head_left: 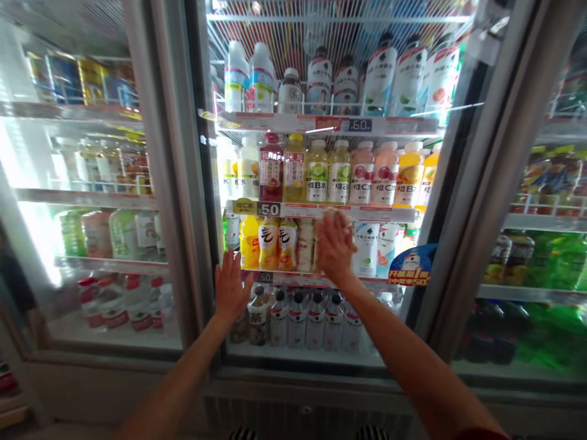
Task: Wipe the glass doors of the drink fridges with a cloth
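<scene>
My right hand (335, 247) presses a pale, crumpled cloth (337, 215) against the glass door (312, 362) of a drinks fridge. Only the cloth's upper edge shows past my fingers; the rest is hidden under the hand. Lower and to the left, my left hand (232, 287) lies against the glass near the door's left side, fingers spread, holding nothing. Behind the glass, between my hands, stand orange-labelled bottles (277, 243) on a shelf. A blue and red sticker (413, 266) is on the door's right side.
Shelves of bottles (367, 174) fill the fridge behind the glass. Metal door frames (160, 153) rise on the left and right (495, 153). Neighbouring fridge doors show more drinks, including red-capped bottles (112, 302) and green bottles (557, 324).
</scene>
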Tool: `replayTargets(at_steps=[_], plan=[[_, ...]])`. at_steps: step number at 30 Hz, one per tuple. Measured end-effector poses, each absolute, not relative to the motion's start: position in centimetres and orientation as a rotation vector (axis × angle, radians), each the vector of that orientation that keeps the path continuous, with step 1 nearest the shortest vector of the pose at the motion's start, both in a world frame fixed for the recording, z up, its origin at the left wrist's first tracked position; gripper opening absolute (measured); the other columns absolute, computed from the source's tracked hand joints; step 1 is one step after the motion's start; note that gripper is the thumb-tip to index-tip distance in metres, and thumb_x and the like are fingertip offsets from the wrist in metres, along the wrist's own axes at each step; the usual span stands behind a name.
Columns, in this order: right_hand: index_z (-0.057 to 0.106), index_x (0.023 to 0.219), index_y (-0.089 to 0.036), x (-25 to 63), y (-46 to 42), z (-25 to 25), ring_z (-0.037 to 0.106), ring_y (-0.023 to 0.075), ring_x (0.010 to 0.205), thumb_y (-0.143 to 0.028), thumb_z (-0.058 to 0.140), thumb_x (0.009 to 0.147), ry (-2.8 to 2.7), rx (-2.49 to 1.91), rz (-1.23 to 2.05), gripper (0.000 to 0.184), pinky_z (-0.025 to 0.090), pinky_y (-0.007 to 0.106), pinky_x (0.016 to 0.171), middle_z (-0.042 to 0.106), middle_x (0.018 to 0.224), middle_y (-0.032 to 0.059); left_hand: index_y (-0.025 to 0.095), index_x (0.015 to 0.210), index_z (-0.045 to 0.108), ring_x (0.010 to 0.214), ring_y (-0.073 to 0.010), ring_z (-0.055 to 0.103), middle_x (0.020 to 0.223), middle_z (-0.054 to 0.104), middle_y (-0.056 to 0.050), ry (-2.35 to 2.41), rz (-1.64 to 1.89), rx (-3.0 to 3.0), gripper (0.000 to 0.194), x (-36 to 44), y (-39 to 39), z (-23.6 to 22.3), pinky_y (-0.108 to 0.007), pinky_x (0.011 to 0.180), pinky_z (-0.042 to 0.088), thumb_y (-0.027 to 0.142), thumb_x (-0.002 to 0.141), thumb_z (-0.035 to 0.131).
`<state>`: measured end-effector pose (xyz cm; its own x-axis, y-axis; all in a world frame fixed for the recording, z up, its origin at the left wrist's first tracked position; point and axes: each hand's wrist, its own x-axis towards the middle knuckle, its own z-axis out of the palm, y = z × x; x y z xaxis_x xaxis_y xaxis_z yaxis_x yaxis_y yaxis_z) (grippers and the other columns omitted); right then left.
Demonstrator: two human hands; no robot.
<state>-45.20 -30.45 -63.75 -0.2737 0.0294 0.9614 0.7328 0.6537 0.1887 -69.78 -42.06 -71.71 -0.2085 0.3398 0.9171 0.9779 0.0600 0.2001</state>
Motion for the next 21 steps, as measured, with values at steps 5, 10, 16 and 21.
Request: replayTargets(at_steps=[5,10,16,21], plan=[[0.023,0.141,-0.011,-34.0,-27.2,-64.1,0.017,0.0332,0.137,-0.025,0.032,0.087,-1.111,-0.995,-0.656,0.057,0.022,0.064,0.102,0.023,0.147,0.0185,0.012,0.142,0.014,0.138,-0.0264,0.009,0.147,0.016,-0.017,-1.649,-1.210,-1.308,0.067,-69.1,-41.1,-72.1,-0.049,0.110,0.015,0.044,0.088,0.037],[0.031,0.139,-0.015,-44.0,-30.4,-66.9,0.019,0.0273,0.138,-0.027,0.036,0.086,-1.483,-0.713,-0.778,0.054,0.025,0.053,0.107,0.035,0.142,0.0141,0.011,0.143,0.009,0.138,-0.0282,0.005,0.148,0.009,-0.019,-1.619,-1.252,-1.291,0.074,-68.5,-40.3,-72.1,-0.049,0.110,0.015,0.046,0.086,0.040],[0.030,0.139,-0.021,-42.3,-30.4,-69.4,0.023,0.0194,0.137,-0.018,0.039,0.084,-1.631,-0.540,-0.961,0.056,0.015,0.044,0.112,0.038,0.142,0.0065,0.016,0.143,0.011,0.138,-0.0274,0.008,0.149,0.011,-0.015,-1.594,-1.254,-1.347,0.069,-68.8,-41.0,-71.9,-0.049,0.110,0.016,0.043,0.087,0.039],[0.018,0.142,-0.009,-36.3,-28.0,-70.8,0.017,0.0307,0.137,-0.021,0.032,0.088,-1.134,-0.956,-0.648,0.058,0.020,0.058,0.105,0.025,0.146,0.0218,0.014,0.143,0.010,0.138,-0.0289,0.004,0.150,0.005,-0.015,-1.618,-1.284,-1.338,0.073,-67.8,-40.5,-72.3,-0.050,0.111,0.014,0.043,0.085,0.043]])
